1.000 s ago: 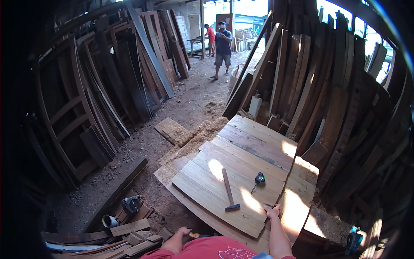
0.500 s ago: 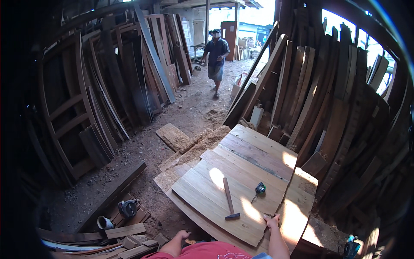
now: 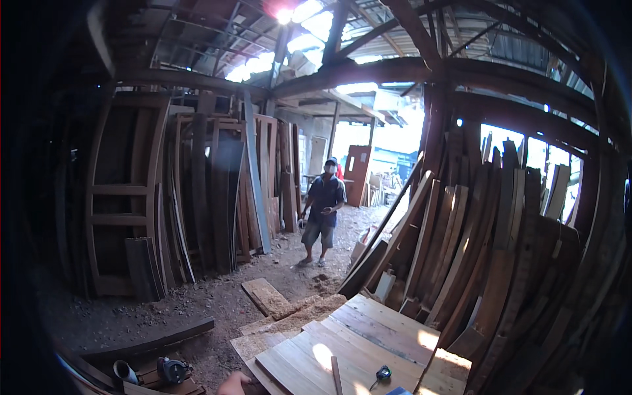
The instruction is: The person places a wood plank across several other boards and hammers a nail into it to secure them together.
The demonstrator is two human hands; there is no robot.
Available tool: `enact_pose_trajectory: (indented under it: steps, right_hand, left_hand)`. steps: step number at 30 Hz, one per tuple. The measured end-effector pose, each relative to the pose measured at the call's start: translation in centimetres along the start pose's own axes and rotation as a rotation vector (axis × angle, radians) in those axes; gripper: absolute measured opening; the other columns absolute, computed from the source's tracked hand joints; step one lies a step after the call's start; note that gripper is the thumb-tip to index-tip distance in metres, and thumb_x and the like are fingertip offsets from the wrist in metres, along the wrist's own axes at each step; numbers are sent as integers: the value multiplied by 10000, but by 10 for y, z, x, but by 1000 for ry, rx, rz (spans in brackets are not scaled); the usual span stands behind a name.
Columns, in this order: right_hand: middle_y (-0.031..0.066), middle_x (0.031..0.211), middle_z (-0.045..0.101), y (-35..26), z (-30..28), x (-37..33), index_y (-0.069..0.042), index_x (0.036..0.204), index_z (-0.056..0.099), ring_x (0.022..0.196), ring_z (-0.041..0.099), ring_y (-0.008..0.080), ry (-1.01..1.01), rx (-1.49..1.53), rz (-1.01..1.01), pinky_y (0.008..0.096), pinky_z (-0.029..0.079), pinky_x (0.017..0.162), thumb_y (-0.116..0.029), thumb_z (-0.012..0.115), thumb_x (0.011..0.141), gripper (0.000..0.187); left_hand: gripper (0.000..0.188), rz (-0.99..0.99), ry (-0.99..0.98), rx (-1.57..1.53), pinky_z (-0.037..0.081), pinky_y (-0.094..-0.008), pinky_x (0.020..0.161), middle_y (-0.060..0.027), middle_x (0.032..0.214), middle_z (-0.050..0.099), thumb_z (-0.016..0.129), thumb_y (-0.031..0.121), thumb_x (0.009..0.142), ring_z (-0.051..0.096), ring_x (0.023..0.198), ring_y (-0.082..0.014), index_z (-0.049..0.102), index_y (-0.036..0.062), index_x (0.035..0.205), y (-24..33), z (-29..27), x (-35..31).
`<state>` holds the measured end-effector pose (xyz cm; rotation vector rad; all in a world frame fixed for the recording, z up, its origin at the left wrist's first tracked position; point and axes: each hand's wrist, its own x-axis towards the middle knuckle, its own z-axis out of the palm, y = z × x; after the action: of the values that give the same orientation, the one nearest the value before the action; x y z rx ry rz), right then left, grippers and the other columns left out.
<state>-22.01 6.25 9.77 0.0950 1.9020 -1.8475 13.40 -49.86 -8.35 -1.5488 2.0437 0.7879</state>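
Observation:
At the lower edge, my left hand [image 3: 235, 383] shows only in part, beside the near left corner of a panel of light wooden boards [image 3: 309, 355]. Its fingers are too dim and cut off to read. My right hand is out of view below the frame. On the panel lies a hammer [image 3: 336, 376], of which just the wooden handle shows. To its right sits a small dark and teal tape measure [image 3: 383, 373]. A bit of blue [image 3: 398, 391] at the bottom edge cannot be made out.
A person [image 3: 324, 207] in a dark shirt and shorts stands beyond the bench. Planks [image 3: 454, 243] lean along the right, door frames [image 3: 125, 197] on the left. A sawdust-covered board [image 3: 264, 296] lies past the panel. A dark power tool [image 3: 171, 370] and a white cup [image 3: 124, 372] are lower left.
My view has tilted up, bringing in the roof beams. My right hand and the hammer head have dropped out of the frame. The person has come closer and now stands upright.

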Motion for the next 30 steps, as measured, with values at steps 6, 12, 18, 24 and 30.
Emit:
enact_pose_trajectory:
  steps: [6, 12, 18, 24, 30]
  right_hand:
    - [157, 1286, 589, -102, 21, -78, -103, 1344, 514, 1158, 603, 304, -207, 263, -21, 473, 532, 954, -360, 800, 839, 634]
    - [121, 1214, 645, -151, 33, -143, -112, 1297, 596, 1098, 632, 279, -349, 469, 43, 433, 538, 919, -448, 747, 894, 546]
    - [84, 1141, 700, -169, 36, -178, -121, 1250, 678, 1039, 661, 254, -496, 573, 107, 393, 545, 884, -536, 694, 950, 513]
    - [60, 1089, 518, -147, 63, -94, -156, 1124, 543, 1014, 541, 234, -455, 528, 192, 391, 494, 869, -428, 781, 892, 430]
    - [251, 1635, 228, -74, 176, 194, -98, 1596, 198, 1496, 298, 455, 13, -454, 97, 571, 361, 1182, -285, 846, 793, 1049]
  left_hand:
    - [724, 43, 141, -70, -15, -595, 1268, -194, 1678, 285, 600, 577, 928, 68, 1602, -374, 541, 147, 1508, 24, -185, 22]
    - [790, 139, 452, -84, 112, -602, 1266, -138, 1609, 448, 628, 676, 881, 290, 1540, -402, 557, 190, 1500, 63, -272, -26]
    - [834, 53, 403, -113, 93, -570, 1280, -163, 1655, 358, 635, 655, 893, 203, 1571, -400, 495, 148, 1541, 17, -265, -49]
    - [813, 8, 307, -101, 389, -466, 1191, -148, 1597, 460, 606, 691, 914, 453, 1461, -351, 553, 117, 1488, -50, -262, -78]
    - [788, -23, 517, -174, 443, -443, 1139, -161, 1513, 555, 616, 660, 927, 532, 1398, -331, 600, 55, 1430, -140, -263, -163]
